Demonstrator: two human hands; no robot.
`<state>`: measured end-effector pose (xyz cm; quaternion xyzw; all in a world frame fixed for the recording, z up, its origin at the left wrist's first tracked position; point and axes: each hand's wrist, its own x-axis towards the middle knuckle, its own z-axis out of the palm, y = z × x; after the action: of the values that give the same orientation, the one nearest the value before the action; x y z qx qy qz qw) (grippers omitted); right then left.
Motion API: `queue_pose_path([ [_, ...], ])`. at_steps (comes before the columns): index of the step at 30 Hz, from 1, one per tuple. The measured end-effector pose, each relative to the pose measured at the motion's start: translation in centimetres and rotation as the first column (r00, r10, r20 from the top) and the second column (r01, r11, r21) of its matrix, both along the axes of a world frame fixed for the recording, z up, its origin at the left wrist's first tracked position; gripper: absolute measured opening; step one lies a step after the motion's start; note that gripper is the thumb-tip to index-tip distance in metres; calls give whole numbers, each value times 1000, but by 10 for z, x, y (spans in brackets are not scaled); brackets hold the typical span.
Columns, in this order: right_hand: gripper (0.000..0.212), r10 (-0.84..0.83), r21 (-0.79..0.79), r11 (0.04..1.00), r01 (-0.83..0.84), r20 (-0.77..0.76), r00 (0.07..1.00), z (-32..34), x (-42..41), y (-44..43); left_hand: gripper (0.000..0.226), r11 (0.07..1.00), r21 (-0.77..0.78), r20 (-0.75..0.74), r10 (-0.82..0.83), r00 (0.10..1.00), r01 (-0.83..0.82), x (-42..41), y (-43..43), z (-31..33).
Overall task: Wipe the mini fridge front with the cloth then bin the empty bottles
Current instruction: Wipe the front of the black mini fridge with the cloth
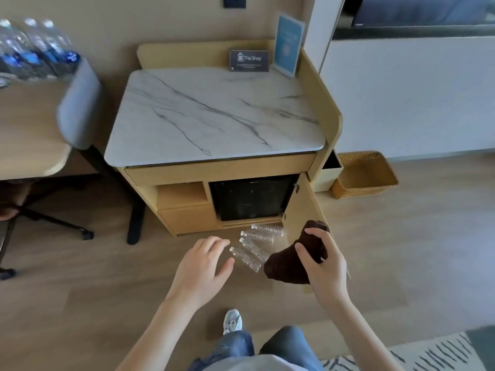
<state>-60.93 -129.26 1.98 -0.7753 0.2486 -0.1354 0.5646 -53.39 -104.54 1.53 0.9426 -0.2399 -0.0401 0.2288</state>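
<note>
The black mini fridge (250, 199) sits low in a wooden cabinet whose door (305, 210) stands swung open to the right. Several empty clear plastic bottles (254, 246) lie on the floor in front of it. My right hand (325, 263) grips a bunched dark brown cloth (290, 263), held above the floor right of the bottles. My left hand (202, 266) hovers just left of the bottles with fingers spread and nothing in it.
The cabinet has a marble top (214, 113) with two cards at its back. A woven basket (364, 175) stands on the floor to the right. At left are a desk (26, 137) with full water bottles (37, 49) and a grey chair (80, 103). My shoe (232, 321) is below.
</note>
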Motion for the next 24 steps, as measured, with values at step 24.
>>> queue_pose_path([
  [24,49,195,-89,974,-207,-126,973,-191,187,-33,36,988,-8,-96,154,983,-156,150,-66,-178],
])
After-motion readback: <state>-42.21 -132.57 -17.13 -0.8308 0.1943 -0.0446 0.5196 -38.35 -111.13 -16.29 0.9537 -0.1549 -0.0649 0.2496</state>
